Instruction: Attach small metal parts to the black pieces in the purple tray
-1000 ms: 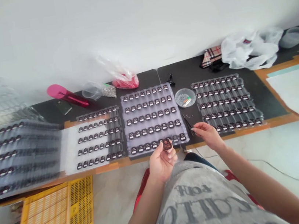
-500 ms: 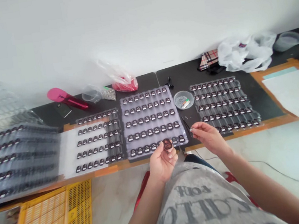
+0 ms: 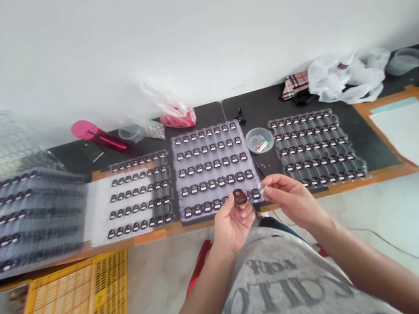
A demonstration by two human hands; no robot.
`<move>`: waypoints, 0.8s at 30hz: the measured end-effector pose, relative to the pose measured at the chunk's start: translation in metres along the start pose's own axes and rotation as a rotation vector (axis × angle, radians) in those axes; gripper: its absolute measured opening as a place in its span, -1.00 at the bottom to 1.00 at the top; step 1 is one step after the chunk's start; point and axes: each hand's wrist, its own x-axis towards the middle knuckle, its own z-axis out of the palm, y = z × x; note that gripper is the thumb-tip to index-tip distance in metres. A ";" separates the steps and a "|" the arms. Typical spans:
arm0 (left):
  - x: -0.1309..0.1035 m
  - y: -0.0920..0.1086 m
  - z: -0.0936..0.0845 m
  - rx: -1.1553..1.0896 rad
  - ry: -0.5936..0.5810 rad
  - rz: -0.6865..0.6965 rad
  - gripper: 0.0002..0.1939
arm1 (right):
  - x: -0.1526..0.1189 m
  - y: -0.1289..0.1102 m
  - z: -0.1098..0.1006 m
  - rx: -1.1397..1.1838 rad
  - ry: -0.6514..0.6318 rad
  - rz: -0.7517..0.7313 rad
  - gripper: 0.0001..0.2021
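Between the thumb and fingers of my left hand is a small dark part, held up over the front edge of the light purple tray. My right hand pinches a tiny pale item just right of that part; the two do not touch. Several rows of small black parts with white labels fill the purple tray. Behind my right hand stands a round clear bowl with small clear pieces in it. A thin dark tool lies in front of the bowl, partly hidden by my right fingers.
Dark trays of black parts stand right and left. Stacked trays rise at far left, above a yellow crate. Along the wall are a pink object, a red bag and white plastic bags.
My right hand has moved left, bringing the tiny pale item closer to the dark part. My left hand and its part have shifted slightly right and up in view.
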 end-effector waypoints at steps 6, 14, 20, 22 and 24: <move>-0.002 0.000 0.000 -0.033 -0.025 0.008 -0.83 | -0.002 -0.002 0.004 0.066 -0.162 -0.064 -0.90; -0.004 0.001 0.000 -0.001 -0.013 0.001 -0.80 | -0.015 -0.016 -0.004 -0.448 -0.188 -0.685 -0.78; -0.004 0.002 0.002 0.016 0.019 -0.010 -0.79 | -0.021 -0.026 -0.001 -0.616 -0.199 -0.843 -0.67; -0.003 0.001 0.002 0.010 0.020 -0.014 -0.79 | -0.020 -0.026 -0.001 -0.638 -0.202 -0.825 -0.70; -0.003 0.001 0.002 -0.003 0.002 -0.013 -0.79 | -0.019 -0.025 -0.002 -0.649 -0.206 -0.797 -0.73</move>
